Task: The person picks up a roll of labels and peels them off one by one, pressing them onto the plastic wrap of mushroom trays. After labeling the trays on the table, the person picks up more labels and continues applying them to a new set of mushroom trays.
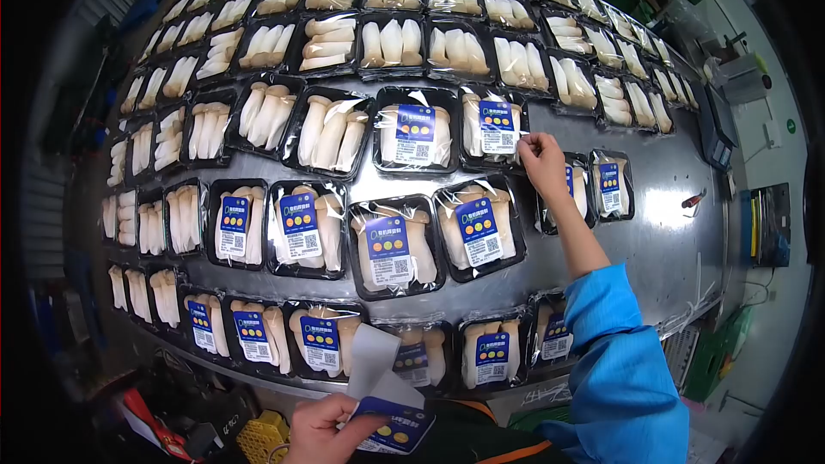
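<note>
My left hand (322,431) is at the bottom, closed around a strip of blue-and-white printed labels (397,425); a pale backing strip (375,352) curls up from it. My right hand (543,159) reaches over the metal table, thumb and fingers pinched at the lower right corner of a label (497,131). That label lies on a film-wrapped black tray of king oyster mushrooms (471,125). Left of it is another labelled mushroom tray (418,131). Under my right forearm, a labelled tray (577,193) is partly hidden.
Rows of wrapped mushroom trays (394,43) without visible labels cover the far and left parts of the metal table (662,176). Labelled trays (479,228) lie in the nearer rows. A small red-and-black object (693,199) sits at the right. A yellow crate (262,436) stands below the front edge.
</note>
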Demonstrator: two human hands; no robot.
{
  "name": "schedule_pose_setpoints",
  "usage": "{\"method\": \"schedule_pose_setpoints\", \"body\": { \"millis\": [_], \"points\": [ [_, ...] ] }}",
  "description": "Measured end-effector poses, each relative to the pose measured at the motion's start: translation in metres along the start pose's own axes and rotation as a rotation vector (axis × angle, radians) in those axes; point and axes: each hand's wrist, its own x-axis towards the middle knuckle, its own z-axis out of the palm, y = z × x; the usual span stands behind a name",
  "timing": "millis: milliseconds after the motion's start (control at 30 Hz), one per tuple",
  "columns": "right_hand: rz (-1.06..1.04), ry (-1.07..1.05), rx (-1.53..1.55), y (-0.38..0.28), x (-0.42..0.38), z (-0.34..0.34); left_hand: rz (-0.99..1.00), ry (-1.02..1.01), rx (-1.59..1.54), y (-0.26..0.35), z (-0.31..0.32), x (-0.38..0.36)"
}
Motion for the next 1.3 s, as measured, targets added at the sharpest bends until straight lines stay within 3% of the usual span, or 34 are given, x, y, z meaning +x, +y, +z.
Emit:
{"method": "schedule_pose_setpoints", "body": {
  "millis": [33,67,100,167,200,233,267,300,367,433,500,633,700,767,800,833,867,967,1033,1067,1100,1167,1233,1267,1300],
  "points": [
    [0.040,0.016,0.049,0.004,-0.004,0.002,-0.081,0.023,-0.107,-0.005,-0.001,0.000],
    [0.040,0.016,0.049,0.001,-0.007,0.002,-0.070,0.013,-0.019,0.006,0.002,0.007],
    [-0.053,0.021,0.015,-0.002,-0.008,0.003,-0.067,0.015,-0.018,0.015,0.001,0.018],
    [-0.148,0.031,-0.015,-0.007,-0.011,-0.002,0.409,-0.157,0.331,0.035,0.000,0.041],
    [-0.355,0.002,-0.097,-0.007,-0.011,-0.006,0.413,-0.154,0.334,0.047,0.002,0.053],
    [-0.561,-0.029,-0.184,-0.006,-0.012,-0.012,0.551,-0.179,0.267,0.060,0.007,0.064],
    [-0.624,-0.094,-0.230,-0.004,-0.015,-0.018,0.686,-0.206,0.195,0.067,0.011,0.070],
    [-0.623,-0.098,-0.233,-0.004,-0.021,-0.022,0.684,-0.207,0.190,0.069,0.014,0.071],
    [-0.172,-0.089,0.192,-0.008,-0.034,-0.032,0.411,-0.360,0.100,0.072,0.019,0.072],
    [0.495,-0.290,0.986,-0.033,-0.049,-0.064,0.329,-0.326,0.114,0.063,0.026,0.071],
    [0.641,-0.174,1.124,-0.065,-0.075,-0.092,0.271,-0.310,0.180,0.043,0.028,0.071],
    [0.627,-0.227,1.454,-0.058,-0.121,-0.109,0.263,-0.205,0.136,0.010,0.012,0.048],
    [0.587,-0.282,2.055,-0.074,-0.143,-0.116,0.265,-0.180,0.106,0.003,-0.001,0.029],
    [0.501,-0.536,1.981,-0.051,-0.184,-0.114,0.038,-0.061,-0.153,0.007,-0.015,0.009],
    [0.380,-1.089,1.280,-0.070,-0.196,-0.119,0.150,-0.046,-0.225,-0.001,-0.027,0.001],
    [0.222,-1.462,0.493,-0.094,-0.204,-0.127,0.146,0.015,-0.237,-0.005,-0.040,-0.009],
    [0.216,-1.470,0.487,-0.117,-0.211,-0.120,0.180,0.084,-0.236,-0.013,-0.053,-0.019],
    [-0.838,-0.966,-0.106,-0.205,-0.235,-0.077,0.339,0.335,-0.095,-0.032,-0.083,-0.044],
    [-0.104,-1.017,0.356,-0.260,-0.227,-0.068,0.340,0.415,-0.065,-0.034,-0.093,-0.055],
    [0.087,-1.010,0.762,-0.291,-0.231,-0.061,0.356,0.400,-0.012,-0.034,-0.099,-0.057],
    [-0.036,-0.834,0.917,-0.322,-0.245,-0.040,0.376,0.383,0.044,-0.036,-0.106,-0.059],
    [-0.324,-1.084,0.688,-0.345,-0.243,-0.019,0.455,0.219,0.209,-0.041,-0.122,-0.063],
    [-0.405,-0.916,0.581,-0.362,-0.214,-0.013,0.469,0.096,0.312,-0.068,-0.139,-0.064],
    [-0.315,-0.844,0.526,-0.360,-0.192,-0.010,0.216,-0.016,0.405,-0.082,-0.160,-0.073],
    [-0.281,-0.696,0.484,-0.363,-0.162,-0.008,-0.043,-0.075,0.280,-0.099,-0.184,-0.086]
  ]
}}
